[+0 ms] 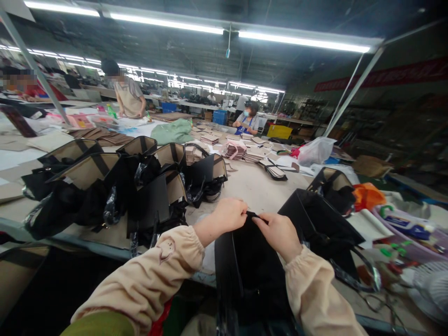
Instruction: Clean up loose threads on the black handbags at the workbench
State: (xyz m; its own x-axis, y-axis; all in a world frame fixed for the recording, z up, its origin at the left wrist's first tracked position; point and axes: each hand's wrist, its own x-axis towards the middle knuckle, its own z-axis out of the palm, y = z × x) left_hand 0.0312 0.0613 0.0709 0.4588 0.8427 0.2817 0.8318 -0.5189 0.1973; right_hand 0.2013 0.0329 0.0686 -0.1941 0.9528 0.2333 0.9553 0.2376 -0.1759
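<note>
A black handbag (261, 275) lies in front of me at the table's near edge, its far end on the tabletop. My left hand (229, 214) pinches the bag's far edge, fingers curled over it. Close beside it, my right hand (280, 233) grips the same edge between thumb and fingers. A short black strip of that edge shows between the two hands. To the right of the bag sits another black bag (315, 228) with a plastic-wrapped handle (364, 275). Several black bags with tan insides, such as one open bag (87, 170), crowd the left side.
Stacks of brown pieces (234, 149) and a green cloth (171, 132) lie farther back. At the right are a purple basket (388, 224), an orange cloth (368, 197), a white fan (432, 284) and scissors (381, 303). Co-workers stand or sit across the table, one in an apron (129, 98).
</note>
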